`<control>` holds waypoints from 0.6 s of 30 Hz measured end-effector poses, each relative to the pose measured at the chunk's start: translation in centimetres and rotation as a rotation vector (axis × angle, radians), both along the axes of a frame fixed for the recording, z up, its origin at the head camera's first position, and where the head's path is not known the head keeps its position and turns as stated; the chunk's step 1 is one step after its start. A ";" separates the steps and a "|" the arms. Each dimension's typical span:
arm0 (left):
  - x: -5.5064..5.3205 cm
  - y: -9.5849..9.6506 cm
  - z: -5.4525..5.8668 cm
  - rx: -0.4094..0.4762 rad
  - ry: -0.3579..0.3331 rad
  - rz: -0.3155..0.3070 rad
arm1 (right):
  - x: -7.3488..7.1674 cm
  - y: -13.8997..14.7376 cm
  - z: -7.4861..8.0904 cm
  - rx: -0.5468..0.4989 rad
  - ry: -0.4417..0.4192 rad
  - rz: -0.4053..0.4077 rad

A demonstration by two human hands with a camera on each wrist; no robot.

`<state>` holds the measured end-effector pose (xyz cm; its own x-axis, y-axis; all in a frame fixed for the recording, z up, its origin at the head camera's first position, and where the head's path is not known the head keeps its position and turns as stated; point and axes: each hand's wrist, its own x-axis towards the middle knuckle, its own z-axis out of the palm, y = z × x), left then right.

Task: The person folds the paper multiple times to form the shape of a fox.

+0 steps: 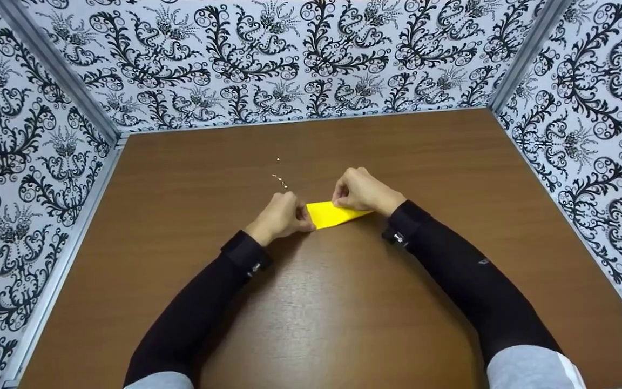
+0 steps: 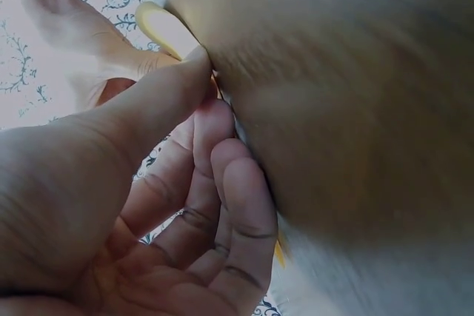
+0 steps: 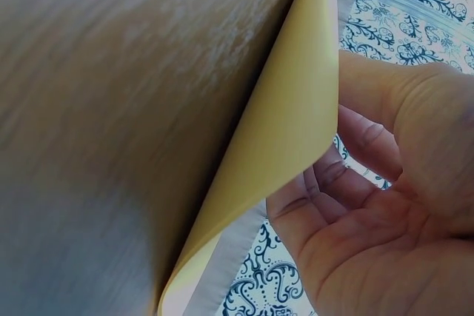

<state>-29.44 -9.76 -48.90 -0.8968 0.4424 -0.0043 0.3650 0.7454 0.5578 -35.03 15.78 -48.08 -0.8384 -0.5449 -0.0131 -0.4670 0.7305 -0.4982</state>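
Note:
A yellow sheet of paper (image 1: 324, 214) lies on the table in the head view, a narrow strip between the two hands. In the right wrist view the paper (image 3: 285, 109) bends over in a loose curved fold. My left hand (image 1: 284, 215) pinches its left end, thumb (image 2: 159, 98) against the fingers low at the tabletop. At the far edge, nearer the right end, my right hand (image 1: 362, 190) grips the paper between thumb and curled fingers. The paper hides the right thumb's tip in the right wrist view.
Several tiny pale specks (image 1: 280, 180) are scattered on the brown wooden table (image 1: 300, 302), just beyond the left hand. Walls with a black-and-white scroll pattern (image 1: 311, 54) stand behind the table and on both sides, joined by grey metal posts (image 1: 527, 54).

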 end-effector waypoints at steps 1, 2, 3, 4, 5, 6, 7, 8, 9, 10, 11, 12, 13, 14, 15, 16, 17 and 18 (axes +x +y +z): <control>0.0 0.0 0.0 0.001 0.004 0.000 | 0.0 0.0 0.0 0.001 -0.001 0.000; 0.1 0.0 0.0 -0.001 0.008 -0.001 | 0.0 0.0 0.0 0.001 0.000 0.000; 0.1 0.0 0.0 -0.003 0.012 0.000 | 0.0 0.0 0.0 0.000 0.003 0.000; 0.1 0.1 0.0 -0.002 0.013 0.003 | 0.0 0.0 0.0 0.000 0.006 -0.001; 0.2 0.1 0.0 -0.002 0.013 0.008 | 0.0 0.1 0.0 -0.002 0.010 -0.002; 0.2 0.2 0.1 0.000 0.015 0.014 | 0.0 0.1 0.0 -0.003 0.013 -0.002; 0.3 0.3 0.1 0.002 0.017 0.021 | 0.0 0.1 0.0 -0.004 0.015 -0.001; 0.3 0.4 0.1 0.004 0.021 0.029 | 0.0 0.1 0.0 -0.004 0.016 -0.001; 0.4 0.6 0.2 0.009 0.028 0.037 | -0.1 0.1 0.0 -0.004 0.018 0.000; 0.4 0.7 0.2 0.016 0.045 0.042 | -0.1 0.1 0.1 -0.003 0.019 0.000; 0.4 0.9 0.2 0.023 0.067 0.043 | 0.0 0.1 0.1 -0.001 0.019 -0.001; 0.4 1.1 0.2 0.030 0.096 0.041 | 0.0 0.1 0.1 0.002 0.020 0.000; 0.4 1.3 0.2 0.034 0.130 0.034 | -0.1 0.1 0.1 0.004 0.022 0.001; 0.4 1.5 0.2 0.036 0.165 0.019 | -0.1 0.1 0.1 0.005 0.023 0.001; 0.4 1.7 0.1 0.037 0.199 0.002 | 0.0 0.1 0.1 0.006 0.022 0.002; 0.4 1.9 0.1 0.038 0.228 -0.019 | -0.1 0.1 0.1 0.007 0.024 0.003; 0.3 2.1 0.0 0.039 0.255 -0.041 | -0.1 0.0 0.1 0.009 0.025 0.006; 0.3 2.2 -0.1 0.037 0.276 -0.064 | -0.1 0.0 0.1 0.010 0.025 0.007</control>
